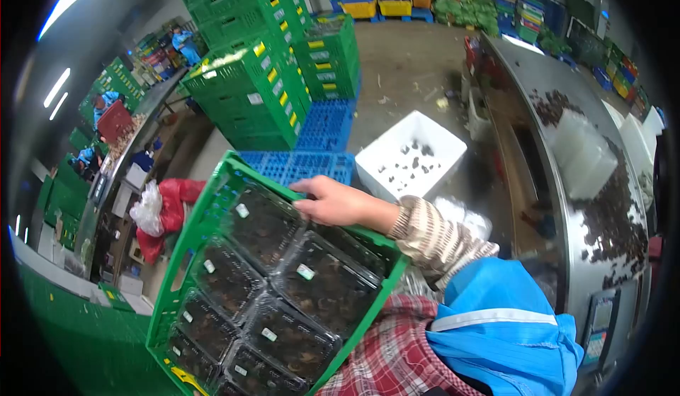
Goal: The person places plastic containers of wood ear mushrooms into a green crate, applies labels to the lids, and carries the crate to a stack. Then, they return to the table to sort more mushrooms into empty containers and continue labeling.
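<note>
My right hand (pixel 328 200) grips the far rim of a green plastic crate (pixel 161 293), its fingers over the edge. The crate is tilted close in front of my body. Inside it lie several film-wrapped clear packs (pixel 327 274) of dark brown pieces, each with a small white label. A patterned sleeve covers my right forearm, and a red plaid garment shows below it. My left hand is out of view. Beyond the crate, a white bin (pixel 448 156) on the floor holds scattered dark pieces.
Tall stacks of green crates (pixel 244 105) stand ahead on blue pallets (pixel 327 123). A metal table (pixel 528 77) runs along the right, bearing dark pieces, pale containers (pixel 584 156) and a scale (pixel 602 325). Red and white bags (pixel 170 208) lie left, with several co-workers (pixel 185 44) beyond.
</note>
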`<state>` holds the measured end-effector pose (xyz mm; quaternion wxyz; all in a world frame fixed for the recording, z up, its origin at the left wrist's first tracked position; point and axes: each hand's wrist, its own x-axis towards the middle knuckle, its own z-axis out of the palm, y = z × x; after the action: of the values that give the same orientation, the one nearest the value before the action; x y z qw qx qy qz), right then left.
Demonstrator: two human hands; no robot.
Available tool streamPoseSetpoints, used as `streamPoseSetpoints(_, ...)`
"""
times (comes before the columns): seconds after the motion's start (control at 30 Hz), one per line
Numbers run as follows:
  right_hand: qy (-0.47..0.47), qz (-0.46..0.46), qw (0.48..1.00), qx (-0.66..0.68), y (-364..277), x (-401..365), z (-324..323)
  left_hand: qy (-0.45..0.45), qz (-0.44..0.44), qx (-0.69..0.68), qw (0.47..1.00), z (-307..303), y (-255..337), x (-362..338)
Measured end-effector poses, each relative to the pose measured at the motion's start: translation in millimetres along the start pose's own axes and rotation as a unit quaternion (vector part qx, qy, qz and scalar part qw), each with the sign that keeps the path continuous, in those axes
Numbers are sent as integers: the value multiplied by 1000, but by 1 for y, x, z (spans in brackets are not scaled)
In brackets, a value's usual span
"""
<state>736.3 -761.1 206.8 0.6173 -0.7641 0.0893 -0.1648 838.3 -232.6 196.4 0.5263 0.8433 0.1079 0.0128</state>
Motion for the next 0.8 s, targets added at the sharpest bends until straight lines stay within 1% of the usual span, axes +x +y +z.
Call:
streamPoseSetpoints(0.03, 12, 6, 1000, 9, 15, 14, -15, 3, 5, -18, 1000, 20, -14, 31)
streamPoseSetpoints(0.07, 24, 16, 999, -15, 11, 23, -32, -7, 11, 16, 1000, 36, -36, 75)
streamPoseSetpoints(0.1, 29, 31, 999, -1, 20, 31, -44, -17, 22, 49, 998, 51, -46, 106)
streamPoseSetpoints(0.13, 50, 52, 996, -61, 17, 38, -59, -18, 23, 6, 1000, 98, 8, 74)
streamPoseSetpoints(0.17, 67, 38, 996, -53, 21, 43, -78, -35, 29, -43, 998, 133, 28, 73)
streamPoseSetpoints(0.23, 76, 77, 994, -27, 28, 48, -117, -107, 11, -40, 993, 179, 76, 84)
streamPoseSetpoints(0.3, 136, 118, 983, 15, 22, 40, -144, -151, 86, -58, 983, 227, 128, 85)
streamPoseSetpoints(0.33, 158, 148, 976, 13, 16, 35, -151, -147, 84, -39, 985, 242, 114, 123)
streamPoseSetpoints(0.4, 199, 150, 968, 38, 29, 29, -181, -143, 92, -10, 985, 288, 128, 148)
streamPoseSetpoints(0.43, 213, 151, 964, 42, 32, 26, -194, -148, 89, -9, 985, 307, 141, 148)
streamPoseSetpoints(0.5, 234, 152, 960, 25, 31, 25, -216, -196, 117, -2, 974, 345, 159, 149)
streamPoseSetpoints(0.53, 252, 146, 957, 12, 31, 27, -227, -224, 127, -28, 966, 364, 165, 150)
streamPoseSetpoints(0.6, 263, 142, 954, 4, 32, 30, -242, -232, 127, -35, 964, 390, 174, 154)
streamPoseSetpoints(0.7, 283, 143, 948, 16, 53, 34, -270, -247, 137, -27, 959, 423, 199, 152)
streamPoseSetpoints(0.77, 298, 145, 943, 23, 68, 49, -298, -219, 150, -56, 963, 450, 218, 145)
streamPoseSetpoints(0.8, 289, 122, 948, 49, 74, 48, -304, -222, 159, -35, 961, 448, 218, 146)
